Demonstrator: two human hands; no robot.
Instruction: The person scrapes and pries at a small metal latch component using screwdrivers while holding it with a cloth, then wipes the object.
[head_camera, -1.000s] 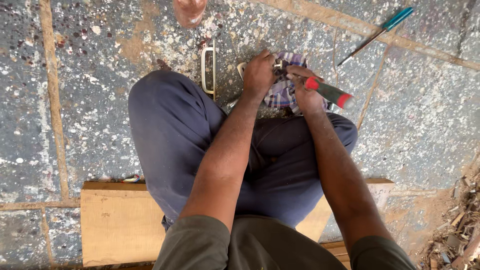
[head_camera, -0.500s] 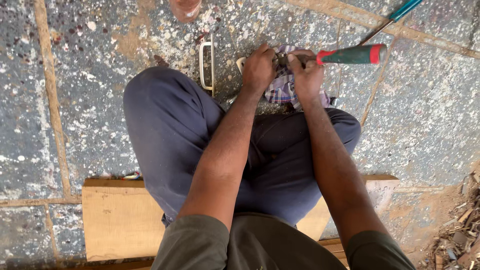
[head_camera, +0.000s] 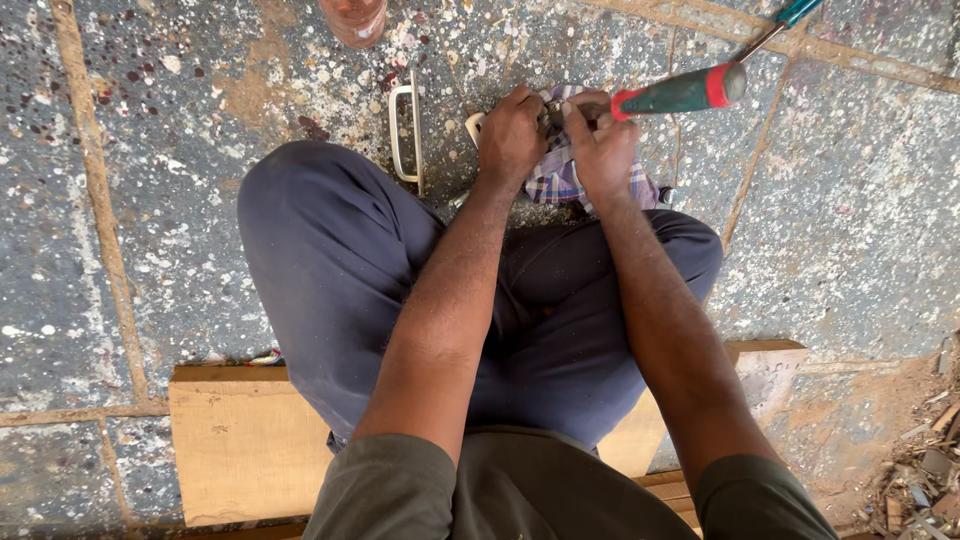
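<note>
Gripping a screwdriver (head_camera: 680, 92) over the cloth (head_camera: 556, 178), right hand (head_camera: 600, 150) beside clenched left hand (head_camera: 512, 135); its tip could slip and jab fingers.

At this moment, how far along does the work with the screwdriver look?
In hand: the right hand grips a green-and-red screwdriver while the left hand steadies something small on a checked cloth; what it is cannot be made out. One white pull handle lies loose on the stone floor, untouched, and a second screwdriver lies aside. Nothing visibly finished.

Green-handled red-capped screwdriver (head_camera: 680, 92), near-horizontal
</note>
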